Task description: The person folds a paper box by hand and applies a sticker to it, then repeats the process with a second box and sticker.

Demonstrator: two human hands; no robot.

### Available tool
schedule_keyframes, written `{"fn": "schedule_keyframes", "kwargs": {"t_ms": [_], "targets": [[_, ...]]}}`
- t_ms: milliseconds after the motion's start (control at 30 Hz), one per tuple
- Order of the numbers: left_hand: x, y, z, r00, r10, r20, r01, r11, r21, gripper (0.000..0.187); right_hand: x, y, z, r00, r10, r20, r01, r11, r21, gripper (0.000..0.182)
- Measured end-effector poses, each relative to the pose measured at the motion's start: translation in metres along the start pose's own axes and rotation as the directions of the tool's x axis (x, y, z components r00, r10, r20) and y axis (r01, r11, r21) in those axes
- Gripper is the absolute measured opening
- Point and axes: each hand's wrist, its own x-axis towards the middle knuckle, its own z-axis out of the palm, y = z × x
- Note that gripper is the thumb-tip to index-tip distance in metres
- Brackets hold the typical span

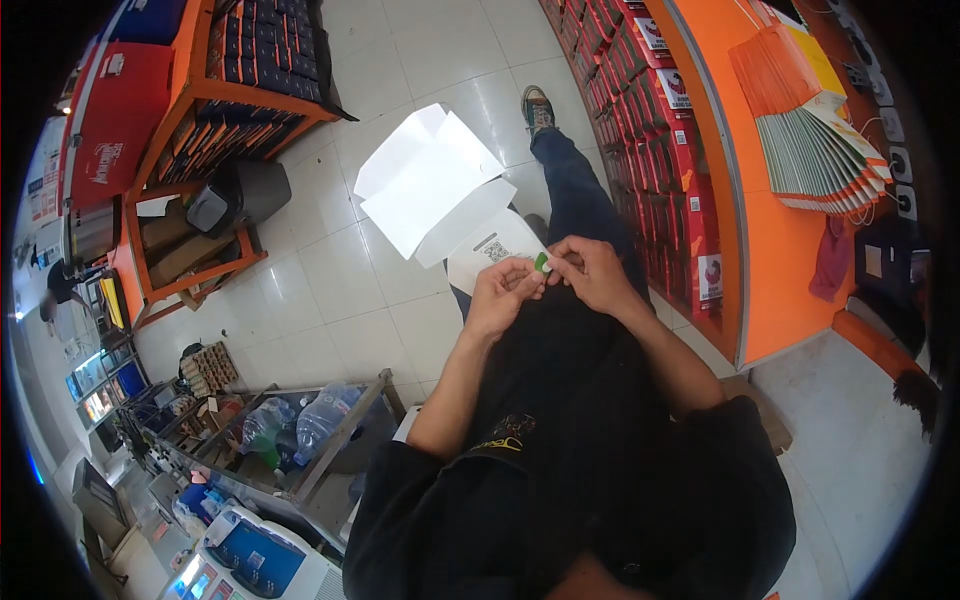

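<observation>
My left hand [505,292] and my right hand [594,272] meet above my lap, fingers pinched. Between their fingertips is a small green piece [541,262] with a whitish part next to it; it is too small to make out its kind. Both hands touch it. Just beyond them, a white cardboard box [432,190] lies open over my legs, its flaps spread. Its near panel carries a printed QR code and a line of text. My fingers hide part of that panel's edge.
Red boxes [640,150] fill a shelf on the right, beside an orange panel [780,260] with hanging paper bags [815,150]. An orange rack [170,110] with dark boxes and a dark bin [238,195] stand at left. A metal cart [330,450] holds plastic bags.
</observation>
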Motion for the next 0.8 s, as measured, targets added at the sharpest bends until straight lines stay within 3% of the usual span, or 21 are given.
{"fn": "schedule_keyframes", "kwargs": {"t_ms": [100, 133, 200, 433, 533, 600, 800], "targets": [[0.000, 0.000, -0.001, 1.000, 0.006, -0.004, -0.006, 1.000, 0.001, 0.010, 0.001, -0.007, -0.005, 0.995, 0.097, -0.003, -0.097, 0.994, -0.040, 0.009], [0.000, 0.000, -0.001, 1.000, 0.007, -0.006, -0.007, 1.000, 0.000, 0.010, 0.001, -0.005, -0.005, 0.995, 0.097, -0.001, -0.097, 0.994, -0.041, 0.009], [0.001, 0.001, -0.002, 1.000, -0.011, -0.002, 0.011, 0.999, 0.035, 0.010, 0.001, 0.002, -0.002, 0.999, -0.049, 0.020, 0.048, 0.997, 0.065, 0.011], [0.001, 0.009, 0.001, 1.000, -0.013, 0.019, 0.013, 1.000, 0.003, 0.012, 0.004, 0.004, 0.001, 0.999, 0.007, 0.038, -0.008, 1.000, 0.014, 0.011], [0.000, 0.007, 0.001, 1.000, -0.003, -0.022, 0.003, 1.000, -0.008, 0.017, 0.004, 0.009, 0.000, 0.996, -0.084, 0.001, 0.083, 0.991, -0.101, 0.010], [-0.001, 0.009, -0.001, 1.000, -0.002, 0.005, 0.001, 1.000, 0.006, 0.022, 0.003, 0.011, -0.001, 0.977, -0.204, -0.068, 0.176, 0.941, -0.288, 0.011], [0.002, 0.008, 0.009, 0.995, 0.008, -0.100, 0.006, 0.990, 0.143, 0.018, -0.005, 0.005, 0.007, 0.986, -0.089, -0.143, 0.069, 0.988, -0.137, 0.012]]}}
